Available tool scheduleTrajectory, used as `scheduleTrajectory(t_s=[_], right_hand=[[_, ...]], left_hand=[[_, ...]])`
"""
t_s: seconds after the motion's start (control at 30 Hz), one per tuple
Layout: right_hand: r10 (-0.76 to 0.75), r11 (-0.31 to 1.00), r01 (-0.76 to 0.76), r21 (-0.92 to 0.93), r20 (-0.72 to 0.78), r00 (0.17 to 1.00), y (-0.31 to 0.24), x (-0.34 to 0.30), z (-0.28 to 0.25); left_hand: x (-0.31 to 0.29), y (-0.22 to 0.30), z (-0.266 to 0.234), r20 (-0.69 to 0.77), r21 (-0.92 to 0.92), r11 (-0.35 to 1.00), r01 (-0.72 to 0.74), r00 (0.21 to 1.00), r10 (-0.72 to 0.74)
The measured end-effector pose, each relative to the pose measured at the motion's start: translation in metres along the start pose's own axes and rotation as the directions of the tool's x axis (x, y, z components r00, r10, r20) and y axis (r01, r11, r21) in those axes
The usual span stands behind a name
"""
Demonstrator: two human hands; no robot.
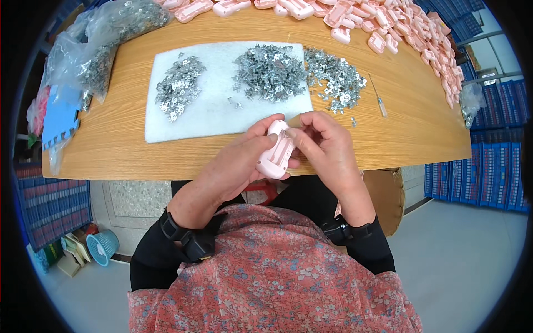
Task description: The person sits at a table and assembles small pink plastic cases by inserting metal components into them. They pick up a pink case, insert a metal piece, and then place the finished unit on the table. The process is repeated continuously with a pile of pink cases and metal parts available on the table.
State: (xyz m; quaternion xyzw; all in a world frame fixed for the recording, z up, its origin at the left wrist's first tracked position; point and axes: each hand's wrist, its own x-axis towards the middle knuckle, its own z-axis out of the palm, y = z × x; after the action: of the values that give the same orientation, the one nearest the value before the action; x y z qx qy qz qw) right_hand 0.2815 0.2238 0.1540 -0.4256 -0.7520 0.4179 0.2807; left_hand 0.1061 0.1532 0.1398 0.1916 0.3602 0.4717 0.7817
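Observation:
My left hand [236, 161] is closed round a pale pink plastic casing [276, 158], tilted with its long open recess facing up. The left thumb lies along the casing's edge. At the upper end of the recess, the thumb and fingers of my right hand [327, 147] are pinched together; whatever lies between them is too small to make out. Beyond my hands, a white foam sheet [216, 119] carries a smaller pile of metal clips [180, 86] on its left and a larger heap of metal clips [270, 73] on its right.
More metal clips [338, 80] spread over the wooden table [411, 127] beside the sheet. A thin screwdriver [379, 97] lies to their right. Many pink casings [383, 25] are piled along the far right edge. Plastic bags of metal parts [100, 50] stand at the far left.

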Motion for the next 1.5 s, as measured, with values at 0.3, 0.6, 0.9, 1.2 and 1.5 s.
scheduleTrajectory(t_s=[0.3,0.6,0.9,1.2,1.5], right_hand=[[0.15,0.966,-0.172,0.194,0.12,0.981,-0.002,0.006,-0.002],[0.193,0.928,-0.246,0.281,0.203,0.96,0.001,0.006,-0.005],[0.207,0.922,-0.252,0.294,0.174,0.963,0.004,-0.005,-0.006],[0.222,0.801,-0.383,0.46,0.366,0.904,0.0,-0.003,-0.02],[0.118,0.823,-0.195,0.533,0.175,0.978,-0.012,-0.014,-0.012]], left_hand=[[-0.001,-0.002,0.001,0.011,0.082,0.997,0.006,1.0,-0.007],[0.001,-0.003,0.0,0.01,0.059,0.997,0.052,0.999,-0.053],[0.002,-0.002,-0.002,0.002,-0.012,0.999,0.04,0.999,-0.04],[-0.005,-0.001,0.002,0.059,0.623,0.747,-0.23,0.967,0.249],[-0.003,0.001,-0.004,0.01,0.574,0.762,-0.299,0.933,0.359]])
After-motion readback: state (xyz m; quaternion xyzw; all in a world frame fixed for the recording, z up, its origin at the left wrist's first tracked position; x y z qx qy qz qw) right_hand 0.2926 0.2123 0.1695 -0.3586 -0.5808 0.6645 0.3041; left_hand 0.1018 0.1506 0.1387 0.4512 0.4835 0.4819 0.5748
